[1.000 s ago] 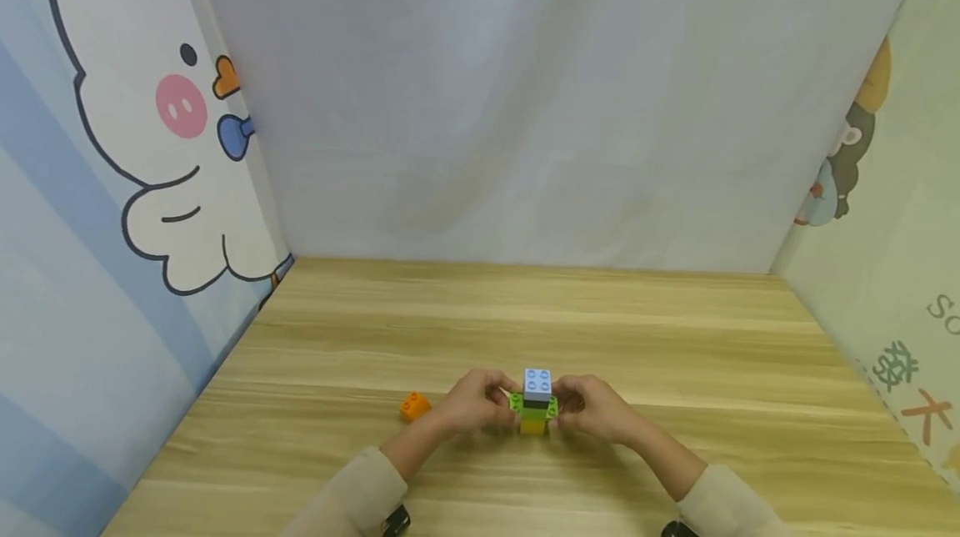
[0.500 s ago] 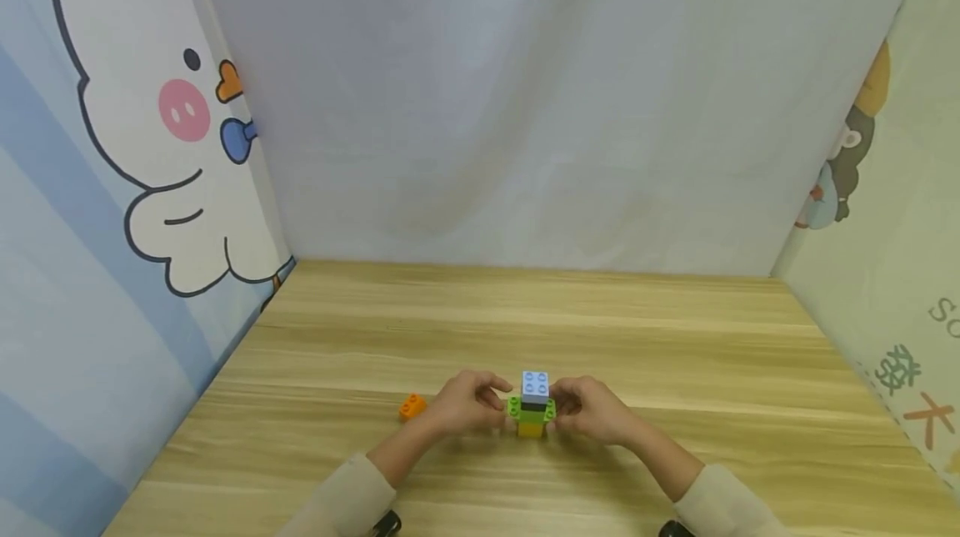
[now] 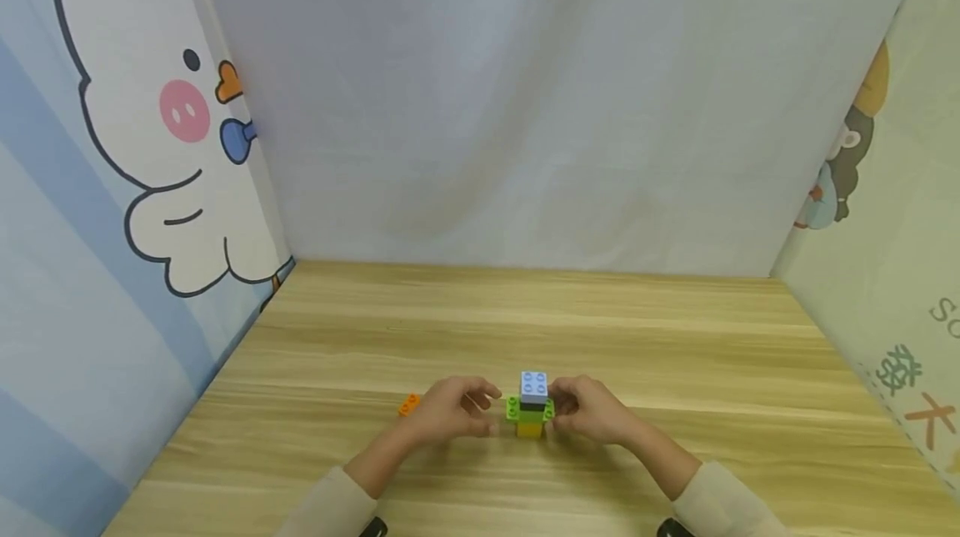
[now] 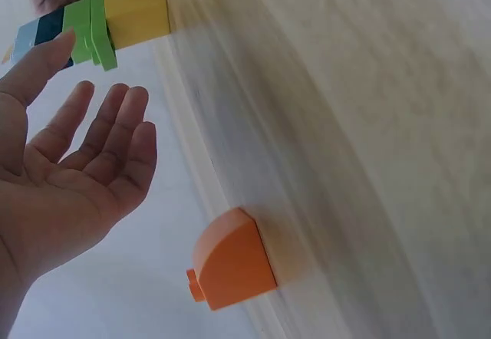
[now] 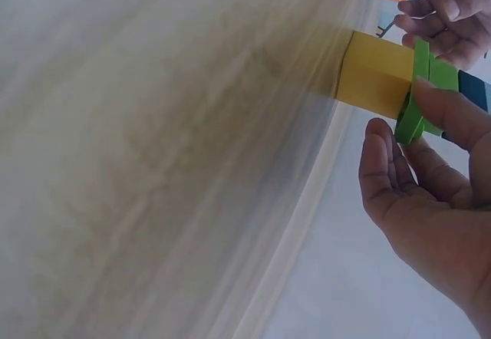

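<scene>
A tower of toy building bricks (image 3: pixel 532 416) stands upright on the table, with a yellow brick (image 4: pixel 138 15) at its base. Above that come green pieces (image 4: pixel 97 28) that stick out at both sides, a dark layer, and a light blue brick (image 3: pixel 533 388) on top. My right hand (image 3: pixel 596 410) pinches the green side piece between thumb and fingers, as the right wrist view shows. Left of the tower, my left hand (image 3: pixel 448 412) is apart from it, fingers loosely bent and holding nothing. An orange curved brick (image 4: pixel 234 262) lies beyond my left wrist, partly hidden in the head view.
The wood-grain table (image 3: pixel 525 320) stretches away to a pale grey curtain (image 3: pixel 517 103) at the back. Printed cloth walls (image 3: pixel 150 187) bound it at left and right. Dark straps or devices show at both sleeves.
My left hand has let go of the tower and moved left, its fingers spreading, covering more of the orange brick. The right hand stays at the tower, which remains in nearly the same place.
</scene>
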`<state>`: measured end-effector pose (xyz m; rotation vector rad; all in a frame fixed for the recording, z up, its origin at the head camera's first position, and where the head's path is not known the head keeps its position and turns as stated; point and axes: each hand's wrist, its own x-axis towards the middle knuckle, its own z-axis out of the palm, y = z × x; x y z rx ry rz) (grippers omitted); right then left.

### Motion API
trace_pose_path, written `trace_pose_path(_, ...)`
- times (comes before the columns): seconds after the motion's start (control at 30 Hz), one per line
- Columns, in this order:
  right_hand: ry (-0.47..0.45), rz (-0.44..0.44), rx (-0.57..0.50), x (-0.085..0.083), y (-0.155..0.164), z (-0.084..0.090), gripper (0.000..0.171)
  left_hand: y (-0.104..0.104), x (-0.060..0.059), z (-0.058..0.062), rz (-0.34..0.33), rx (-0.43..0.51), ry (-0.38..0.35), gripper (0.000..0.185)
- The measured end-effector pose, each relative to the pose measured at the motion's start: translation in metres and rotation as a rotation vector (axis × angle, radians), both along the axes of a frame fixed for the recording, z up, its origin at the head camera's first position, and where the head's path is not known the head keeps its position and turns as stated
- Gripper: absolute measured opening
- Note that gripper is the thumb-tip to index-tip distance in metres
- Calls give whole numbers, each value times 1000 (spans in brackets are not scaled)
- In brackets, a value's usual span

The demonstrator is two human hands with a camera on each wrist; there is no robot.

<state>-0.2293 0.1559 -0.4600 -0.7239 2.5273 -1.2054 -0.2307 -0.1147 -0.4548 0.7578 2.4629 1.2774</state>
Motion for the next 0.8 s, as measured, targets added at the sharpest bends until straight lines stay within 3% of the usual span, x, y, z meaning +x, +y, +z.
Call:
trace_pose_path(0.17,-1,3,-7,1,2,0,34,-9,-3,0,-21,21,28,41)
trace_pose_path(0.37,8,7,-15,1,2,-1,35,-19,-7,0,-36,35,9,42)
trace_pose_path(0.8,-6,-7,-15,2,0,0,37,-41,-14,6,-68,-15,31,50)
